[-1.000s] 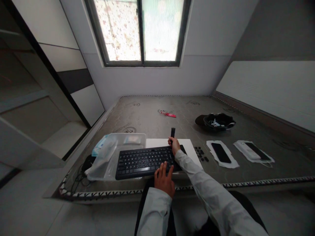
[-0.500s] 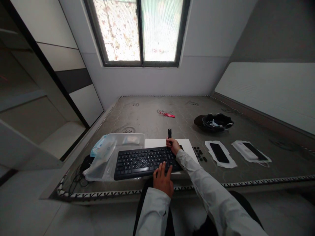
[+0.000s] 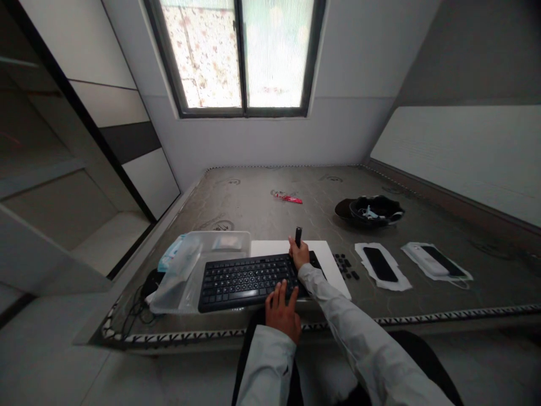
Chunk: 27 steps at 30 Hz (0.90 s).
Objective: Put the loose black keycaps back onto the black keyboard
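A black keyboard (image 3: 249, 279) lies on a white sheet (image 3: 327, 256) near the front edge of a grey mat-covered platform. My left hand (image 3: 282, 311) rests on the keyboard's front right edge, fingers stretched flat on the keys. My right hand (image 3: 299, 256) is at the keyboard's far right corner, closed around a small black stick-like tool (image 3: 298, 235) that points upward. Several loose black keycaps (image 3: 346, 265) lie just right of the sheet.
A clear plastic box (image 3: 194, 265) with blue packets sits left of the keyboard, beside a black mouse and cable (image 3: 146, 287). Two phones on white wrappers (image 3: 380, 265) (image 3: 437, 260), a black cap (image 3: 369, 210) and a red packet (image 3: 289, 197) lie farther out.
The tool in my right hand has tilted and shifted slightly over the keyboard's far right corner. My left hand stays on the keys.
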{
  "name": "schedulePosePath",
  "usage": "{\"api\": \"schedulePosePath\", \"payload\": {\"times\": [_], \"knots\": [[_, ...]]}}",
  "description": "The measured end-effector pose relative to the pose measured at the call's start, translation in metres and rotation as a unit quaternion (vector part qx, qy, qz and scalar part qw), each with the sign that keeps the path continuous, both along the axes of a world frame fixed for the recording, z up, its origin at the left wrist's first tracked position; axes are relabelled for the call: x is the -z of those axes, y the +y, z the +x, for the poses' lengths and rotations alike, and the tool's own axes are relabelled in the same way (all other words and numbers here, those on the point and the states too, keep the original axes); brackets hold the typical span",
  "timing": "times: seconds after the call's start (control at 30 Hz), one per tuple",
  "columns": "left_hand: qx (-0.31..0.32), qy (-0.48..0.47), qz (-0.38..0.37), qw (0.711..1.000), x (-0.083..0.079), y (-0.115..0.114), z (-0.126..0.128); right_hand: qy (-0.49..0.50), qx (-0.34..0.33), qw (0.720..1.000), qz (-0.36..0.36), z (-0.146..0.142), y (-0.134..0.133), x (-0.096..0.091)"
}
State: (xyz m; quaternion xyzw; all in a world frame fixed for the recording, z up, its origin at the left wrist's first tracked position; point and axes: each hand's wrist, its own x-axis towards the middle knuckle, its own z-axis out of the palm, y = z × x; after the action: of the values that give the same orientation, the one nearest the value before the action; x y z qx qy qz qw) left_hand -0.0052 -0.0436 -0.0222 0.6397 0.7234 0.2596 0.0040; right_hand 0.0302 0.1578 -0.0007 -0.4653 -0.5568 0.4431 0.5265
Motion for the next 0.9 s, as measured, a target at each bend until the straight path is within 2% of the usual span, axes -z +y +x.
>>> {"api": "schedulePosePath", "payload": {"times": [0.07, 0.17, 0.33, 0.5, 0.6, 0.7, 0.8, 0.9], "knots": [[-0.001, -0.002, 0.002, 1.000, 0.001, 0.000, 0.000, -0.091, 0.020, 0.994, 0.054, 0.000, -0.004, -0.001], [0.001, 0.001, 0.006, 1.000, 0.002, 0.000, 0.000, -0.155, 0.034, 0.982, 0.102, 0.000, -0.009, -0.004], [0.001, -0.011, 0.010, 1.000, 0.001, 0.000, 0.000, -0.205, -0.006, 0.968, 0.144, -0.003, -0.013, -0.007], [0.003, -0.017, 0.020, 1.000, 0.000, 0.000, 0.000, -0.197, -0.035, 0.967, 0.160, -0.002, -0.018, -0.006], [0.003, -0.017, 0.026, 1.000, -0.001, -0.001, 0.000, -0.150, -0.003, 0.978, 0.143, -0.001, -0.017, -0.005], [0.004, -0.018, 0.026, 0.999, 0.000, -0.002, 0.000, -0.011, 0.060, 0.996, 0.069, 0.000, -0.011, -0.006], [0.003, -0.012, 0.021, 1.000, 0.000, -0.002, 0.000, 0.174, 0.065, 0.983, -0.002, 0.003, -0.002, -0.012], [0.003, -0.013, 0.018, 1.000, 0.000, -0.002, 0.000, 0.252, 0.026, 0.967, -0.022, 0.011, 0.004, -0.020]]}}
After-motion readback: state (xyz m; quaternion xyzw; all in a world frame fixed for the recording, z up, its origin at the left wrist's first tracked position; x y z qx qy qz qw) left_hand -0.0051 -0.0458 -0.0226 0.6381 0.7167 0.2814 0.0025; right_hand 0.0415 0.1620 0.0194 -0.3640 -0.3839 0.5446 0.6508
